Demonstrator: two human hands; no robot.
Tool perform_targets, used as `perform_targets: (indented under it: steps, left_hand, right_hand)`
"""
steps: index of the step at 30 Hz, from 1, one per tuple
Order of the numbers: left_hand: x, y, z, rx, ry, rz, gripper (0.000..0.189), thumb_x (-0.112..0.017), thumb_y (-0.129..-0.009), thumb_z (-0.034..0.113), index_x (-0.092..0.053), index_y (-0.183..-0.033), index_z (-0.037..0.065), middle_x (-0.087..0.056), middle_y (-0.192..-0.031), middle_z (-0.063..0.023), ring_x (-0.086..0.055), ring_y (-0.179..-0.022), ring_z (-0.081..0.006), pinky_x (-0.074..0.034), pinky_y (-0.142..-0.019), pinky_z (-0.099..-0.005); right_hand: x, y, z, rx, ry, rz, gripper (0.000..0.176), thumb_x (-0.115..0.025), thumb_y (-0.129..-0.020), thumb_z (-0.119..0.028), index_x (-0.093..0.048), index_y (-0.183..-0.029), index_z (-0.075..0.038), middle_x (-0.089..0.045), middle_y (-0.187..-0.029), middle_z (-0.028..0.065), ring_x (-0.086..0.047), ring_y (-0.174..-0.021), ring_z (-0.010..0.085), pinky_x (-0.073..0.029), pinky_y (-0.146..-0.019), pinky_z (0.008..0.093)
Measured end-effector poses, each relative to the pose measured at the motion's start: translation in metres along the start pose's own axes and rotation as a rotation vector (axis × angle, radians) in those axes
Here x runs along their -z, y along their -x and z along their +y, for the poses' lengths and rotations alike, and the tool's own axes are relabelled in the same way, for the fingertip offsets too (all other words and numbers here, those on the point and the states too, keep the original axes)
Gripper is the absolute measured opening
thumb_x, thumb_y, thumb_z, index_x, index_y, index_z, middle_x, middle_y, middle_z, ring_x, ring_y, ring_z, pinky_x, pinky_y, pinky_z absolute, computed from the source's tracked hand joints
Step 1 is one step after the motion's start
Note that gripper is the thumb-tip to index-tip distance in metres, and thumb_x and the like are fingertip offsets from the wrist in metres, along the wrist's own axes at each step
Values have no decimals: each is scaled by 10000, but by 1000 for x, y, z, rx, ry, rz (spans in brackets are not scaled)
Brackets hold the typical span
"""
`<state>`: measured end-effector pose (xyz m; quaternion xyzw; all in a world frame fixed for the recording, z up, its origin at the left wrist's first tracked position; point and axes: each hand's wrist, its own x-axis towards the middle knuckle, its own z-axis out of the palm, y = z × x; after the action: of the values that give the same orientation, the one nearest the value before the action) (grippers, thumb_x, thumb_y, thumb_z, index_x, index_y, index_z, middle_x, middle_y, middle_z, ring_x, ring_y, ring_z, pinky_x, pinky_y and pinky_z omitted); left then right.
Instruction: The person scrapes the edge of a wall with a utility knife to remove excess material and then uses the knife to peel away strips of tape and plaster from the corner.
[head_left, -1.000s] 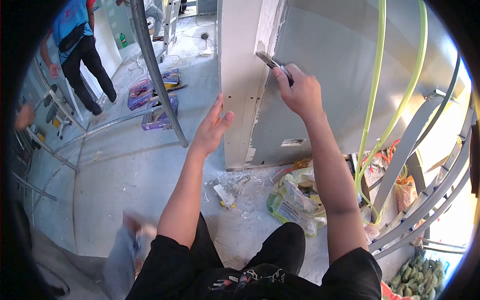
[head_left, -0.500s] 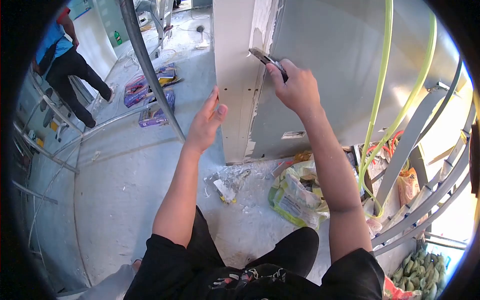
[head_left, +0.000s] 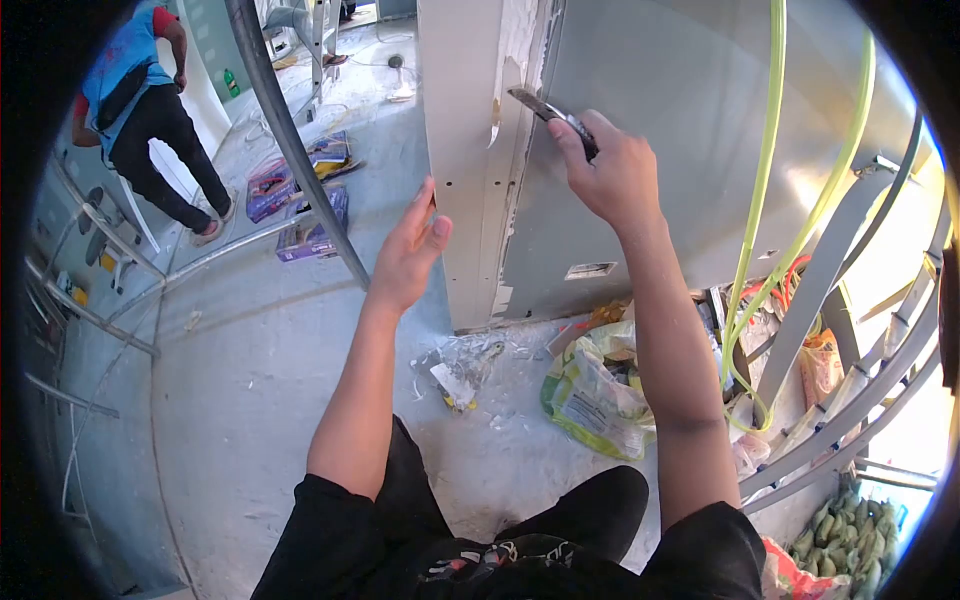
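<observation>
My right hand (head_left: 620, 172) is closed around a utility knife (head_left: 552, 118), its blade pointing up and left just off the white-filled seam of the wall corner. A thin peeled strip (head_left: 494, 132) hangs from the pale panel (head_left: 465, 215) left of the blade. My left hand (head_left: 408, 252) is open, fingers stretched up and thumb apart, at the left edge of that panel. Right of the seam runs a grey wall board (head_left: 640, 90) with a small rectangular cutout (head_left: 590, 271) low down.
Scraps of white debris (head_left: 462, 375) and a stuffed plastic bag (head_left: 600, 395) lie at the wall's foot. Yellow-green hoses (head_left: 765, 170) hang at right. A metal pole (head_left: 290, 130) slants on the left, near purple boxes (head_left: 312, 235). Another person (head_left: 150, 110) stands further back.
My right hand and the knife have shifted right, away from the panel, and a curled strip now hangs there. My left hand is almost still. The other person has moved right.
</observation>
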<state>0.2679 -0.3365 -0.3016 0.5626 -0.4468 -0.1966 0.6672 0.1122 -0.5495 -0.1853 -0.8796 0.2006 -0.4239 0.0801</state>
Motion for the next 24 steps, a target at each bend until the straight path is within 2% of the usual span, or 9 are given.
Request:
perform_targets:
  steps: [7, 14, 22, 24]
  left_hand:
    - [0, -1, -1, -9, -34, 15, 927, -644, -1001, 491, -197, -1603, -54, -211, -1688, -206, -213, -1563, -301, -287, -1222, -423]
    - [-4, 1, 1, 21, -58, 28, 941, -648, -993, 504, -195, -1605, -50, -217, -1685, -213, -212, -1563, -310, -306, -1212, -433]
    - [-7, 3, 3, 2, -16, 35, 925, -569, -1024, 543, -194, -1594, -82, -236, -1676, -224, -206, -1565, -298, -199, -1253, -376]
    - [-6, 2, 6, 5, -38, 33, 930, -553, -1024, 562, -194, -1595, -78, -235, -1676, -225, -209, -1565, -293, -205, -1251, -374]
  right_hand:
    - [-12, -4, -2, 95, 11, 46, 410, -607, -1001, -456, -650, -851, -77, -615, -609, 127, -607, -569, 358, -478, -558, 451]
    - [-16, 1, -3, 78, 48, 49, 411, -600, -1004, -463, -641, -862, -80, -625, -618, 139, -627, -597, 387, -497, -573, 476]
    - [-27, 21, 1, -26, 44, -129, 396, -577, -1017, -446, -625, -881, -77, -656, -686, 175, -650, -651, 422, -512, -596, 508]
    - [-43, 35, 12, -4, 45, -124, 395, -580, -1015, -446, -625, -880, -77, -658, -688, 176, -651, -653, 423, -511, -595, 509]
